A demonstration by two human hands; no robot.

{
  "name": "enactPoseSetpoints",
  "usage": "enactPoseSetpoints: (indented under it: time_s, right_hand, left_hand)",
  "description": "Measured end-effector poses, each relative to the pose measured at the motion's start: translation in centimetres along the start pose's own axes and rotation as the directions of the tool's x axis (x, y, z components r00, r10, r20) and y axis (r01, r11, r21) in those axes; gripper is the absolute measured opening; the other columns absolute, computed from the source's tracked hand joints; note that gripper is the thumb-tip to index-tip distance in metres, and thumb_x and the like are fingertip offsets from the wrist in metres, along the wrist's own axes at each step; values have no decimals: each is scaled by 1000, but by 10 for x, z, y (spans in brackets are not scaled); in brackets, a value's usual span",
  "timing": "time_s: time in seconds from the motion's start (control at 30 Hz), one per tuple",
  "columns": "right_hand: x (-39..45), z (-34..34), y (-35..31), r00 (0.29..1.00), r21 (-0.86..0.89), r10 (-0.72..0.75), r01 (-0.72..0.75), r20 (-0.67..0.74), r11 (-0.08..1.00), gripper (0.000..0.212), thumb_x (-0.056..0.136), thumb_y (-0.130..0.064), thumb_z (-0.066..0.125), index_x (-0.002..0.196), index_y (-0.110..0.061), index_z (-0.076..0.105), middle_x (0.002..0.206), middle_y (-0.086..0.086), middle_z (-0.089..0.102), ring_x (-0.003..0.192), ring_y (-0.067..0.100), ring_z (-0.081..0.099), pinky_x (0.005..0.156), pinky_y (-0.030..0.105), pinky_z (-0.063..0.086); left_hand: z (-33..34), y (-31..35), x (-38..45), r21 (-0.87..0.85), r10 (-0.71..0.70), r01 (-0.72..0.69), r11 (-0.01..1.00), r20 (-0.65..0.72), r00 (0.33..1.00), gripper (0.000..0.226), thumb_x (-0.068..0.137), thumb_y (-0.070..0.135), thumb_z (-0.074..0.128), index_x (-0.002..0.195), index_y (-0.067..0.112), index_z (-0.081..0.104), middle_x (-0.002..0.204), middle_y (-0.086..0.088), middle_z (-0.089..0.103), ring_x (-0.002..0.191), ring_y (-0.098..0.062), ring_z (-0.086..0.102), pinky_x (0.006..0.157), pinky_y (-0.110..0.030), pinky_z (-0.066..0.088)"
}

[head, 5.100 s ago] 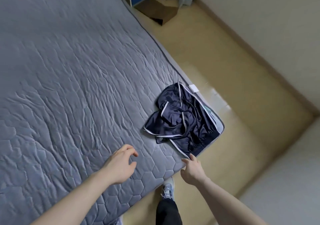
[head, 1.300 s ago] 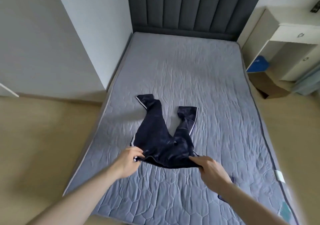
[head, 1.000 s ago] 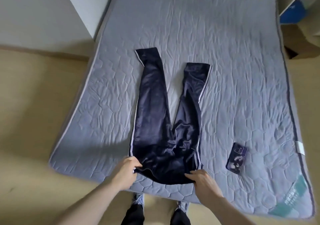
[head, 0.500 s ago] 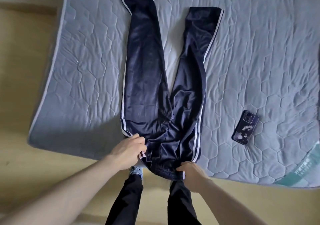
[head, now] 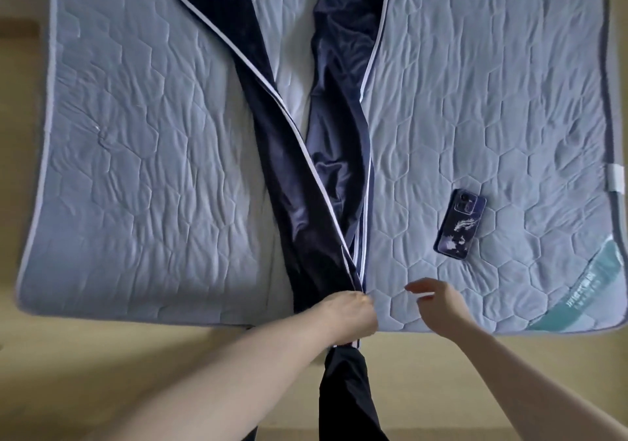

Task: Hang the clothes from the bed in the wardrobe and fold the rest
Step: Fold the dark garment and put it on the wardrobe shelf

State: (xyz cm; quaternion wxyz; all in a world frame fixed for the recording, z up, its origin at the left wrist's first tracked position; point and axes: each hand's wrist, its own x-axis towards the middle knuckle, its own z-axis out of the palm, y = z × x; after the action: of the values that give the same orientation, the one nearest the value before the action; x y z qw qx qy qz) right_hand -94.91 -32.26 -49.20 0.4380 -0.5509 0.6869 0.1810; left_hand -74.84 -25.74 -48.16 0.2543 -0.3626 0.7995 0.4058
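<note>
Half a second earlier both hands held the waistband of the trousers (head: pixel 326 182), which lay spread flat with the legs parted. Now the left hand (head: pixel 346 315) has carried its side of the waistband across to the right, so the left half lies folded over the right half at the waist. The left hand grips the gathered waistband at the lower centre of the frame, at the near edge of the bed (head: pixel 136 169). The right hand (head: pixel 438 308) has released the garment and hovers just right of it, fingers loosely curled, holding nothing.

The trousers run from the lower centre to the top centre of the frame. The legs overlap near the waist but diverge toward the cuffs, so the lengthwise fold is judged incomplete; the upper leg needs aligning before any crosswise fold.

A phone (head: pixel 460 226) lies back-up on the bed, centre right, well apart from the trousers.

Writing: the teal corner patch (head: pixel 577 287) at the lower right of the mattress cover carries pale lettering, too small and blurred to read. The white tag (head: pixel 617 177) at the right edge shows no legible text.
</note>
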Motion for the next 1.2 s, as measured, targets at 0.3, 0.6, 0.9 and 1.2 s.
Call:
enactPoseSetpoints:
  time_s: [0.3,0.6,0.9,1.2]
  right_hand:
    - [28,22,-37,996,128,-35,24,82,991,35,94,-8,55,118,-27,72,118,-9,71,82,8,68,65,21,54]
    - [106,35,-206,955,285,-281,298,-99,911,46,93,-29,68,138,-24,59,117,-8,68,104,13,63,91,27,48]
    - [181,69,-247,945,247,-299,324,-135,913,41,90,-32,75,128,-28,62,111,-10,67,95,15,65,84,28,50]
    - [188,51,-195,921,279,-363,390,-144,878,12,93,-20,64,82,-26,63,69,-13,63,50,7,46,50,14,38]
  left_hand:
    - [36,-81,-30,-550,-369,107,829,-392,843,55,76,-10,49,113,24,71,121,10,62,117,-15,49,98,-31,47]
    - [-38,-316,-75,-786,-884,423,450,-324,338,40,87,20,67,126,20,59,129,-3,63,113,-29,62,99,-41,50]
    - [-133,-423,-28,-510,-832,664,546,-418,363,82,90,7,53,159,35,16,129,-13,57,106,-38,60,84,-44,51]
    - [-150,-464,-10,-270,-819,802,533,-402,409,62,88,10,57,145,25,37,105,-12,61,92,-35,58,77,-38,45]
